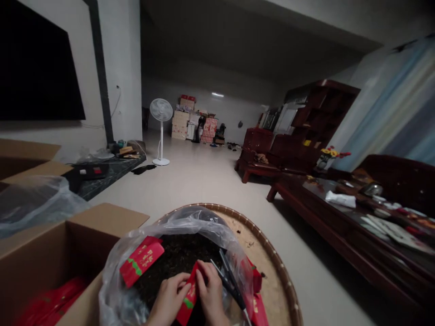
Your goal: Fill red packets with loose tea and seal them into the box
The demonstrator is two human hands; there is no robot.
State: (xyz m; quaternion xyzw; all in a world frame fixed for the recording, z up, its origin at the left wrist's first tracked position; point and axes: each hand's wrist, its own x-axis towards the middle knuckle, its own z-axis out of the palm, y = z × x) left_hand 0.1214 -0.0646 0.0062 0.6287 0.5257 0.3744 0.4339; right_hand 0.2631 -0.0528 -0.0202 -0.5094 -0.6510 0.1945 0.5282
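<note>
Between my two hands is a small red packet with green and gold print. My left hand pinches its left side, and my right hand pinches its upper right edge. Below them a clear plastic bag lies open, filled with dark, dry, leaf-like material. Another red packet rests on the bag's left side. Just right of my right hand leans a long dark tool with two arms, resembling tongs. The bag sits on a round woven bamboo tray.
An open cardboard box holding red packets stands at the left. More red packets lie on the tray's right. A low wooden table with various items is at right; a white standing fan is farther off.
</note>
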